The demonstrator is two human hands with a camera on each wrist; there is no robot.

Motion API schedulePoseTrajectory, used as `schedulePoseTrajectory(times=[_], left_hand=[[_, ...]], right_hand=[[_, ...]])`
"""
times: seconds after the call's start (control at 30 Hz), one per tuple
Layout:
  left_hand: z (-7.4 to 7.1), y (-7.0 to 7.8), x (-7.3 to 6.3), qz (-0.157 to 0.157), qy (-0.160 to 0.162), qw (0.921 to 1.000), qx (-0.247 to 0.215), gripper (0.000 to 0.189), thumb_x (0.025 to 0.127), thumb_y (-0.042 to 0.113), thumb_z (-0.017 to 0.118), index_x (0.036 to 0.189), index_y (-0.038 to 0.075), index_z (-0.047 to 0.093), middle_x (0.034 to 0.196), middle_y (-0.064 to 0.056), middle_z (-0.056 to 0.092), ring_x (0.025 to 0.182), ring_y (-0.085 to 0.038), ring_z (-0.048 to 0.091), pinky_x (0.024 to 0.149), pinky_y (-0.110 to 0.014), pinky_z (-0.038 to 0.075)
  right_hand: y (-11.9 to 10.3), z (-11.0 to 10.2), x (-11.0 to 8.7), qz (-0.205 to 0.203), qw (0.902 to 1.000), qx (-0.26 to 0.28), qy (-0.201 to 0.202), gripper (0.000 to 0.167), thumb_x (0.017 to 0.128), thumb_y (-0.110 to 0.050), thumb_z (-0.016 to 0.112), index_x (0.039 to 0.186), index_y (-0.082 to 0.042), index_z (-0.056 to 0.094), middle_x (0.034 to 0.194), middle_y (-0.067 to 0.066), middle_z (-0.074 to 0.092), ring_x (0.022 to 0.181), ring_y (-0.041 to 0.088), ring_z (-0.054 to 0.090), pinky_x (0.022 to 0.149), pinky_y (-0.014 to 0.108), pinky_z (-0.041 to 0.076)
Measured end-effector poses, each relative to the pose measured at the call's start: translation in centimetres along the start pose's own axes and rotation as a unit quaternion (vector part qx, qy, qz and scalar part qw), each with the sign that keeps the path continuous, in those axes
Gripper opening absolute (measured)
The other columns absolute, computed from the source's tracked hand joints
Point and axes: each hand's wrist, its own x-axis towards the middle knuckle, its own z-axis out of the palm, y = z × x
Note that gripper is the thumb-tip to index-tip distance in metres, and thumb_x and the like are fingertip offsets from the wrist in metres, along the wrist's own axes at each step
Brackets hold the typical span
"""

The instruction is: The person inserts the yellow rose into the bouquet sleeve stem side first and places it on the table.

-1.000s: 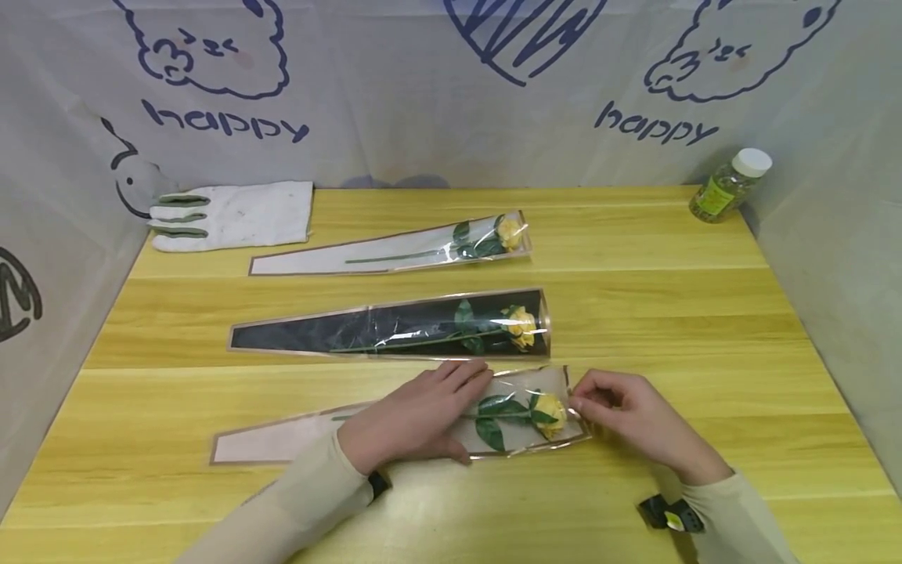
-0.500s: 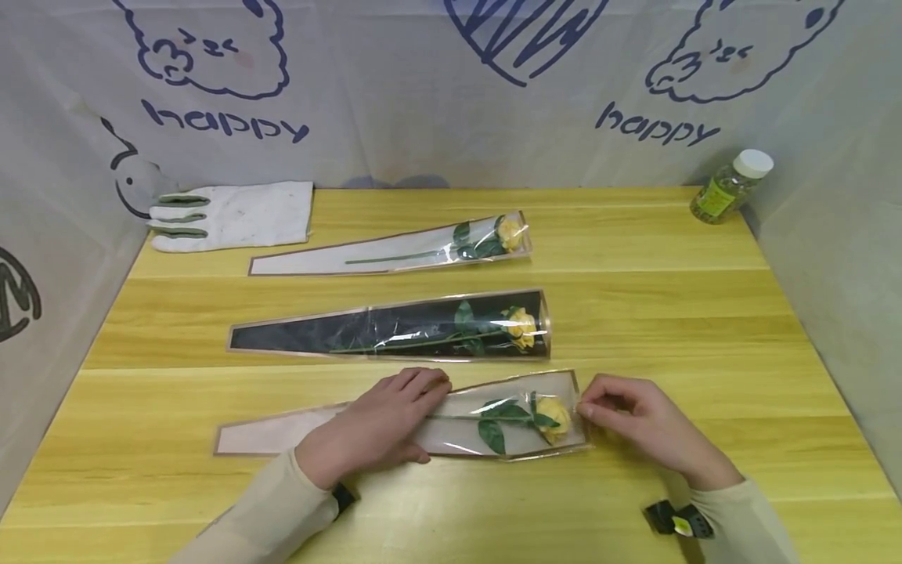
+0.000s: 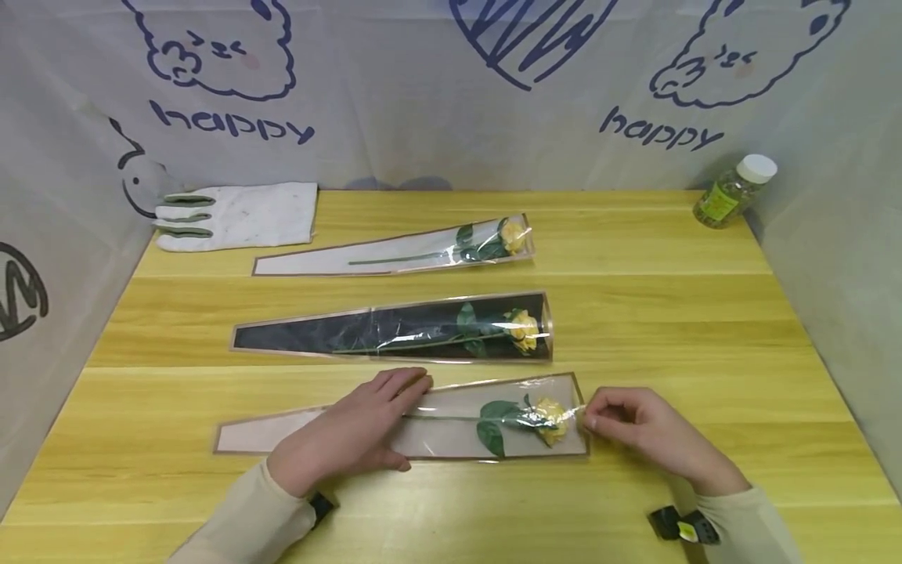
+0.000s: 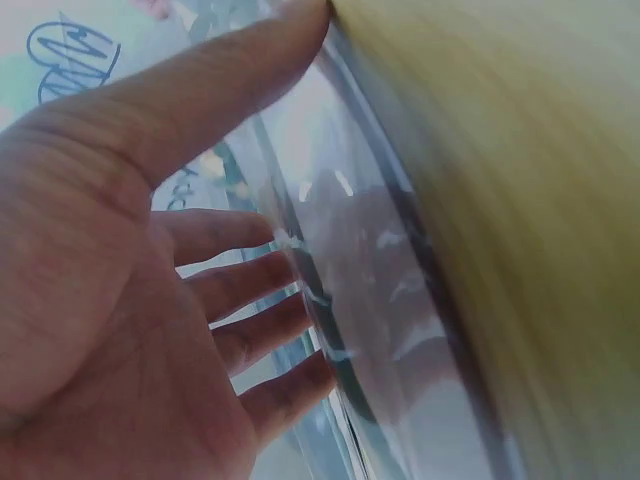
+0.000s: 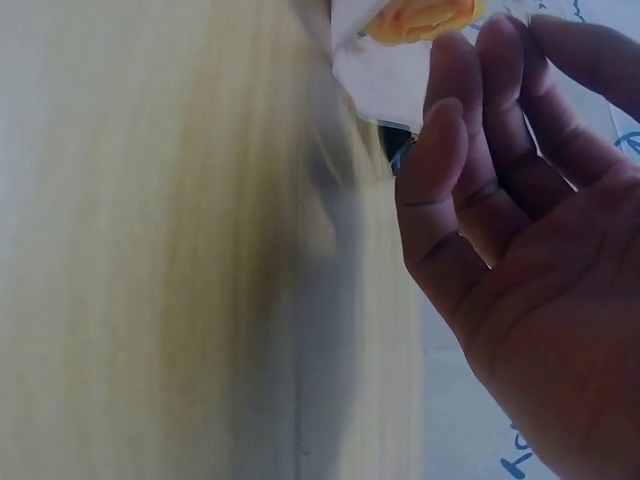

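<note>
Nearest me lies a tapered flower sleeve point(image 3: 451, 440), pale-backed with a clear front and brown border. Inside it is a yellow rose point(image 3: 551, 421) with green leaves and a long stem. My left hand point(image 3: 345, 435) rests across the sleeve's middle, covering part of the stem. In the left wrist view, that hand's fingers point(image 4: 265, 285) and thumb are spread over the glossy film. At the wide right end, my right hand point(image 3: 644, 431) pinches the film's edge between thumb and forefinger. The right wrist view shows those fingertips point(image 5: 545, 30) meeting beside the yellow bloom.
Beyond it lie a black-backed sleeve point(image 3: 416, 323) and a white-backed sleeve point(image 3: 310, 260), each with a yellow rose. A white glove point(image 3: 261, 215) is at the back left. A lidded bottle point(image 3: 733, 192) stands at the back right, by the cloth wall point(image 3: 451, 141).
My left hand has slid left along the near sleeve, uncovering more stem. My right hand has shifted slightly right and down. The sleeve's wide end now looks flatter and straighter.
</note>
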Motion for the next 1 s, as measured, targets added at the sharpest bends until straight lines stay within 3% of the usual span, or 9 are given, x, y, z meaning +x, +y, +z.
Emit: schedulePoseTrajectory(times=[0.2,0.43,0.73,1.0], left_hand=[[-0.4,-0.7,-1.2,-0.009,0.015,0.9998,-0.006,0.089,0.078,0.037,0.083,0.146,-0.002,0.041,0.152,-0.017,0.033,0.138,-0.034,0.032,0.109,-0.048,0.031],[-0.4,-1.0,-1.4,0.001,0.015,0.9998,-0.016,0.084,0.081,0.035,0.081,0.145,-0.003,0.043,0.154,-0.017,0.03,0.139,-0.035,0.03,0.108,-0.048,0.032],[-0.3,-1.3,-1.6,0.001,-0.007,0.999,-0.043,0.083,0.084,0.034,0.078,0.149,0.001,0.038,0.158,-0.015,0.022,0.142,-0.034,0.024,0.109,-0.049,0.03],[-0.1,-1.5,-1.6,-0.011,0.011,0.9971,-0.074,0.08,0.085,0.037,0.077,0.146,0.0,0.042,0.156,-0.014,0.028,0.141,-0.033,0.028,0.109,-0.048,0.03]], right_hand=[[0.0,-0.2,0.0,0.0,0.9995,0.003,-0.032,0.009,0.096,-0.012,0.063,0.095,-0.005,0.069,0.087,0.007,0.064,0.077,0.022,0.06,0.069,0.03,0.051],[0.2,-0.5,-0.1,0.001,0.9989,-0.004,-0.047,0.012,0.096,-0.016,0.064,0.089,-0.007,0.067,0.077,0.006,0.061,0.068,0.016,0.055,0.062,0.029,0.048],[0.4,-0.6,-0.1,-0.004,0.9981,0.012,-0.06,0.01,0.097,-0.012,0.062,0.091,-0.006,0.068,0.082,0.006,0.062,0.073,0.019,0.057,0.066,0.029,0.048],[0.6,-0.9,-0.1,-0.013,0.9978,0.003,-0.065,0.012,0.099,-0.014,0.059,0.095,-0.007,0.068,0.086,0.007,0.065,0.075,0.024,0.059,0.068,0.032,0.051]])
